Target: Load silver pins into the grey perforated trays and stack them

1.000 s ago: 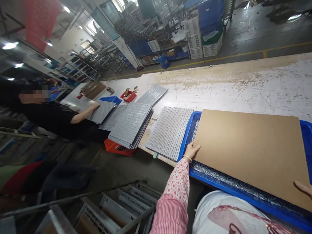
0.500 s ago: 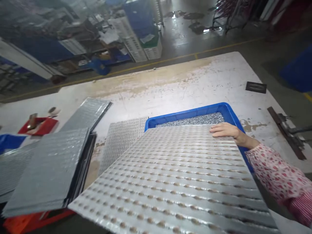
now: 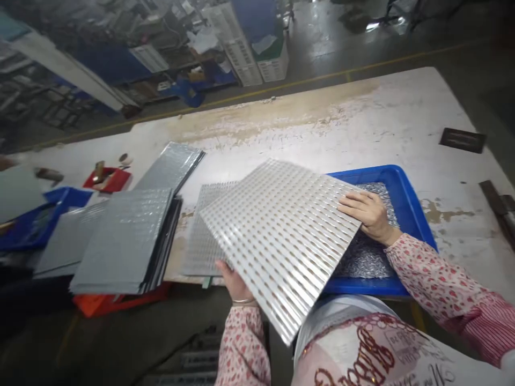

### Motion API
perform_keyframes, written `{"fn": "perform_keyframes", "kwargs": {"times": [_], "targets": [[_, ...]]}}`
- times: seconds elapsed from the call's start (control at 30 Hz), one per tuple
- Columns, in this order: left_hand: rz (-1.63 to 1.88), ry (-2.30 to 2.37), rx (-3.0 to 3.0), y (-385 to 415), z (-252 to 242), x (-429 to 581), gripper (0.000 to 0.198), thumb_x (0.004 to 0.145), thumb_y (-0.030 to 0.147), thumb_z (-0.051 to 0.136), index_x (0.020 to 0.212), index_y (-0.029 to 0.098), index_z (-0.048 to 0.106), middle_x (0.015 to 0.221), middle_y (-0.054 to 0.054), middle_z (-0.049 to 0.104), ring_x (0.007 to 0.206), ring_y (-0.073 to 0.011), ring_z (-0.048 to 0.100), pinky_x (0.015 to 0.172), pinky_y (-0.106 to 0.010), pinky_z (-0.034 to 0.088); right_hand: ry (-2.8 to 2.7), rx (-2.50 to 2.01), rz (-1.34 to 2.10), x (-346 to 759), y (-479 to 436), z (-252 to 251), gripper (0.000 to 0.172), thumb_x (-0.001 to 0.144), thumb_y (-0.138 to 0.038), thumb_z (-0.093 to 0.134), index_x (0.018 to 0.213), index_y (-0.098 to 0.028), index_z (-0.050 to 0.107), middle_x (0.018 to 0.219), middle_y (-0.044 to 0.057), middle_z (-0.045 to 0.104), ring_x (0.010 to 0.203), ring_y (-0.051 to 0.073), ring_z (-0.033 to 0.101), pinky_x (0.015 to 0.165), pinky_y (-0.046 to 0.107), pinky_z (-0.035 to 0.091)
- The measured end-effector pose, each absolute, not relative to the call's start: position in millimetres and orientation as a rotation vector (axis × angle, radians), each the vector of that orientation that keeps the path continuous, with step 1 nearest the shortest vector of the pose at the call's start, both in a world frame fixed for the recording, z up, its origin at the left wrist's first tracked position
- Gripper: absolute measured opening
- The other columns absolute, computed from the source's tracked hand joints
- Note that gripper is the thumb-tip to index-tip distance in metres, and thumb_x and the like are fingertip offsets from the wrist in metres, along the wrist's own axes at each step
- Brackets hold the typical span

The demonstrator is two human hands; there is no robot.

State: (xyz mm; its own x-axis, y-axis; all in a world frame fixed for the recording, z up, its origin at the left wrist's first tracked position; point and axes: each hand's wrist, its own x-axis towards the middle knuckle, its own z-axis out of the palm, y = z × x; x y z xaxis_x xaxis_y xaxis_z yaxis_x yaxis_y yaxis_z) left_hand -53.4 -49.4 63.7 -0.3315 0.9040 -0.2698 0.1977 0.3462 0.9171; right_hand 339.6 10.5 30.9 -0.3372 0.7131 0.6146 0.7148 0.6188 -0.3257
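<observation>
Head view: one ribbed panel (image 3: 281,236) is held above the desk (image 3: 298,134), the left hand (image 3: 236,284) grasping its near left edge, fingers hidden beneath, the right hand (image 3: 369,214) clasping its right corner. Lettering (image 3: 370,351) on the shirt (image 3: 322,356), bodyward of the right hand, is barely legible. Below that hand sits one blue tray (image 3: 416,222), partly covered; left of the left hand, stacked sheets (image 3: 120,236) overlap too much to count.

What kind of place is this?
Probably a factory or workshop: there's a long, worn worktable, a stack of grey panels, and a blue tray holding lots of small shiny pieces.
</observation>
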Motion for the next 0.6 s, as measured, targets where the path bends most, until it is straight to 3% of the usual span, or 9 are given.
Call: {"fn": "perform_keyframes", "kwargs": {"times": [0.07, 0.13, 0.2, 0.27, 0.5, 0.6], "targets": [[1.138, 1.619, 0.84, -68.9, 71.4, -70.1, 0.097, 0.077, 0.087, 0.012, 0.132, 0.021, 0.057, 0.121, -0.015, 0.064, 0.123, -0.0319, 0.054, 0.099, -0.049, 0.05, -2.076, -1.114, -0.048, 312.8, 15.8, 31.0, 0.034, 0.098, -0.023, 0.045, 0.125, -0.029, 0.066, 0.124, 0.002, 0.068, 0.122, 0.021, 0.056, 0.107, 0.043, 0.032], [1.229, 1.55, 0.708, -80.0, 73.6, -86.7, 0.092, 0.074, 0.088, 0.034, 0.131, 0.02, 0.057, 0.124, -0.016, 0.063, 0.125, -0.0333, 0.054, 0.1, -0.047, 0.049, -2.064, -1.077, -0.076, 282.9, 20.2, 34.6, 0.034, 0.097, -0.022, 0.049, 0.126, -0.031, 0.065, 0.125, 0.001, 0.067, 0.122, 0.021, 0.056, 0.107, 0.043, 0.03], [1.291, 1.598, 0.628, -79.2, 72.3, -108.1, 0.078, 0.07, 0.072, 0.064, 0.129, 0.021, 0.057, 0.126, -0.014, 0.063, 0.123, -0.0327, 0.055, 0.102, -0.046, 0.049, -2.064, -1.027, -0.09, 249.5, 22.3, 40.8, 0.034, 0.097, -0.021, 0.05, 0.127, -0.031, 0.064, 0.127, 0.001, 0.067, 0.123, 0.021, 0.055, 0.107, 0.043, 0.03], [1.345, 1.649, 0.592, -68.9, 71.1, -139.7, 0.073, 0.066, 0.056, 0.077, 0.126, 0.02, 0.057, 0.125, -0.013, 0.064, 0.12, -0.0313, 0.058, 0.103, -0.045, 0.049, -2.078, -0.982, -0.103, 211.9, 20.7, 47.3, 0.033, 0.097, -0.019, 0.05, 0.126, -0.03, 0.064, 0.127, 0.0, 0.066, 0.123, 0.02, 0.055, 0.105, 0.041, 0.031], [1.127, 1.749, 0.712, -29.4, 79.8, -331.5, 0.084, 0.054, 0.055, 0.083, 0.123, 0.016, 0.056, 0.109, -0.013, 0.068, 0.098, -0.0299, 0.067, 0.09, -0.046, 0.055, -2.25, -0.839, -0.103, 50.6, -18.2, 54.9, 0.023, 0.099, -0.017, 0.049, 0.115, -0.024, 0.065, 0.13, 0.002, 0.064, 0.125, 0.021, 0.051, 0.1, 0.041, 0.035], [0.92, 1.783, 0.872, -10.0, 78.7, -408.0, 0.08, 0.06, 0.053, 0.079, 0.127, 0.018, 0.053, 0.11, -0.011, 0.069, 0.102, -0.0287, 0.066, 0.088, -0.042, 0.055, -2.342, -0.768, 0.021, -17.9, -40.6, 51.6, 0.019, 0.1, -0.021, 0.048, 0.108, -0.022, 0.066, 0.125, 0.005, 0.066, 0.116, 0.021, 0.055, 0.098, 0.041, 0.036]]}}
